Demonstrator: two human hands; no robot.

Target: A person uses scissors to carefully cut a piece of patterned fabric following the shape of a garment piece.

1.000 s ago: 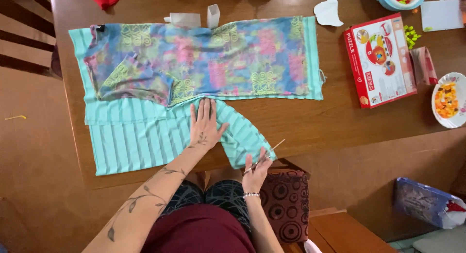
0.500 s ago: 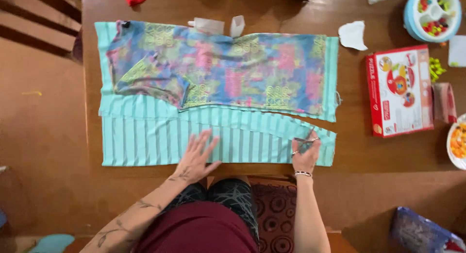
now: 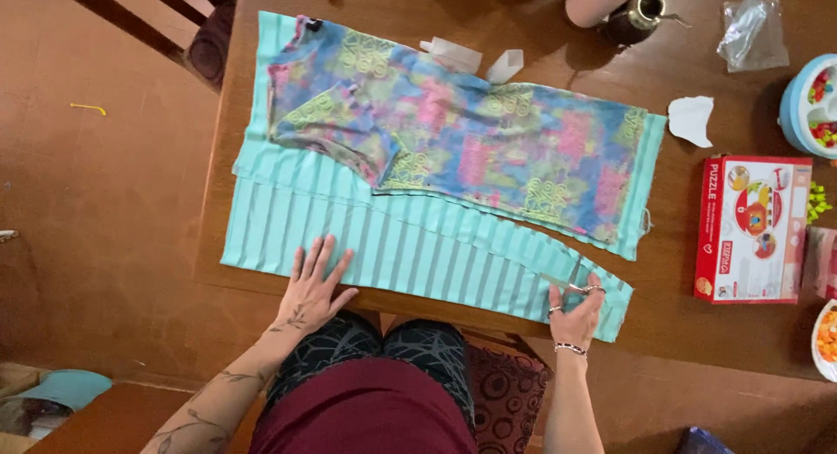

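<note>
Seen from above: a wooden desk (image 3: 697, 332) spread with striped mint cloth (image 3: 418, 254), running from the left edge to the near right. On its far half, a multicoloured printed garment (image 3: 471, 140) laid flat, overlapping the striped cloth.

Left hand (image 3: 314, 288) flat on the near left part of the striped cloth, fingers spread, palm down, gripping nothing, only pressing the cloth to the desk near its edge.

Right hand (image 3: 577, 313) at the near right end of the same cloth, grip closed around the handles of scissors (image 3: 571, 280), blades pointing away to the far side and lying on the stripes. Whether the blades stand apart or together cannot be told. Cloth thus under both hands, stretched between them, the scissors at its right end, well apart from the left hand.

Right of the cloth, a red puzzle box (image 3: 751, 229). Beyond it, a torn white paper scrap (image 3: 693, 120), and a clear plastic bag (image 3: 748, 29) at the far right.
</note>
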